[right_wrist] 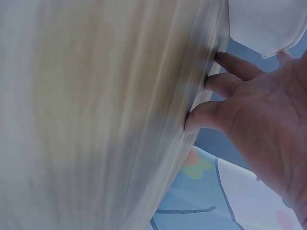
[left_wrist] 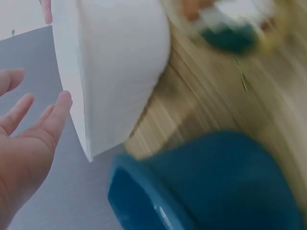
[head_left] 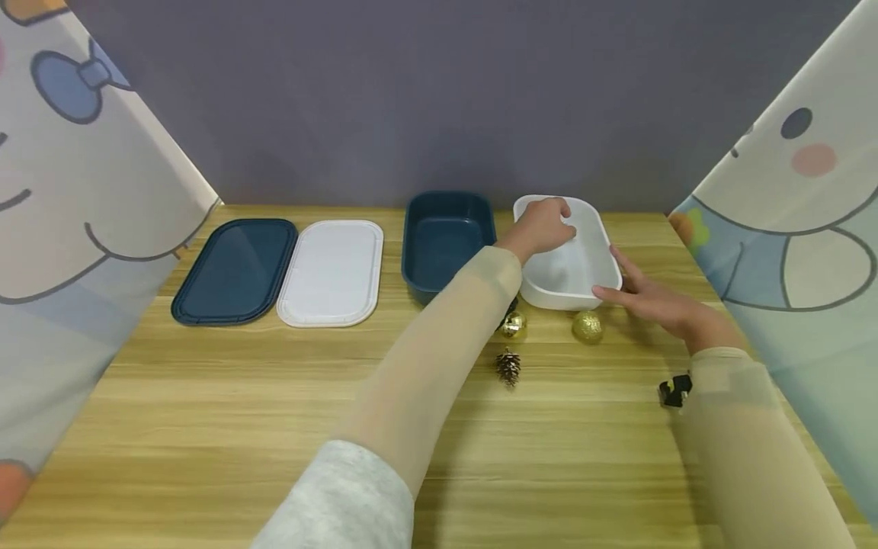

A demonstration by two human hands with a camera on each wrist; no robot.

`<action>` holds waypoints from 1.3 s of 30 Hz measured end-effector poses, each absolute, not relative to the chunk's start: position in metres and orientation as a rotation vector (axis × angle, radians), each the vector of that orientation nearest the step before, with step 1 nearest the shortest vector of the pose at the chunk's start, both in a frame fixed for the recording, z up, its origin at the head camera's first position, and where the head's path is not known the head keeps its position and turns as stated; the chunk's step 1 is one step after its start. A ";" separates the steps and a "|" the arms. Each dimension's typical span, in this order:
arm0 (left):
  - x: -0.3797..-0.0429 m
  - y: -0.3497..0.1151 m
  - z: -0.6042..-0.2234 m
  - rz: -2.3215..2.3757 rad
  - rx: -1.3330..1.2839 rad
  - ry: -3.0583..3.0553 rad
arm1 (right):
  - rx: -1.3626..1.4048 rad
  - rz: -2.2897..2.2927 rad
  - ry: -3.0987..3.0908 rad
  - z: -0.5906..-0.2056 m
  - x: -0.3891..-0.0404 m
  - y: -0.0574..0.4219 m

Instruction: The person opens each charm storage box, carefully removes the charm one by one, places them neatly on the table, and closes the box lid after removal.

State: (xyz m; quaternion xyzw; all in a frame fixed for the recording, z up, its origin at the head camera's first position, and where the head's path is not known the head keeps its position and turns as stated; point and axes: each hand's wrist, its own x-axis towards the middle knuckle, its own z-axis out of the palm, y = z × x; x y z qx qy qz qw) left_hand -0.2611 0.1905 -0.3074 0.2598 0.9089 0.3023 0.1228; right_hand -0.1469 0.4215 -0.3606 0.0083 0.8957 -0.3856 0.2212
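Observation:
A white rectangular box [head_left: 571,259] stands uncovered near the back of the table. My left hand [head_left: 546,224] reaches over its opening with fingers loosely bent and nothing held; in the left wrist view the fingers of that hand [left_wrist: 31,129] are spread beside the box's rim. At the front right corner, my right hand [head_left: 648,296] touches the box, thumb by the front rim and a finger along the side. Some fingertips of the right hand [right_wrist: 254,96] rest on the table in the right wrist view. A textured gold ball [head_left: 588,327] lies just in front of the box.
Left of the white box stands a dark blue box [head_left: 446,244]. A dark blue lid [head_left: 235,271] and a white lid [head_left: 331,273] lie further left. A shiny gold ball [head_left: 514,325], a pine cone [head_left: 508,367] and a small black item [head_left: 675,391] lie nearer.

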 end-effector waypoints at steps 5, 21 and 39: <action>-0.262 0.190 -0.310 0.879 0.718 2.645 | 0.019 -1.058 2.465 -0.365 -0.149 0.414; -0.285 0.208 -0.324 0.778 0.725 2.617 | 0.017 -1.034 2.480 -0.363 -0.153 0.419; -0.284 0.234 -0.329 0.442 0.710 2.503 | 0.031 -1.035 2.479 -0.362 -0.142 0.425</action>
